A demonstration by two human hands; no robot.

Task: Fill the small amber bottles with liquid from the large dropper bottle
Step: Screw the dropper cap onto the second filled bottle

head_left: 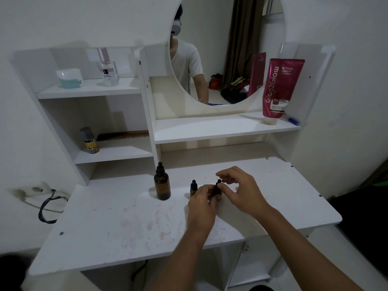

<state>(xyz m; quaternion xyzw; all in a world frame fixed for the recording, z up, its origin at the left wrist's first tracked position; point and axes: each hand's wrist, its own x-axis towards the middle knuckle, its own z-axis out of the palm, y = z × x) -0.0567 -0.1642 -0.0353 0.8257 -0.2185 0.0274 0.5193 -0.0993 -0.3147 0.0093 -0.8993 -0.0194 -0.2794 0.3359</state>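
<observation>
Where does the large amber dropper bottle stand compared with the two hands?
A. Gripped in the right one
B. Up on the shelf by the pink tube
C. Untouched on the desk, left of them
C: the large dropper bottle stands alone on the desk, left of the left hand and right hand.

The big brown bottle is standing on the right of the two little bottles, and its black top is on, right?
Not quite. In the head view the big brown bottle stands left of the two little bottles, not right. Its black top is on.
</observation>
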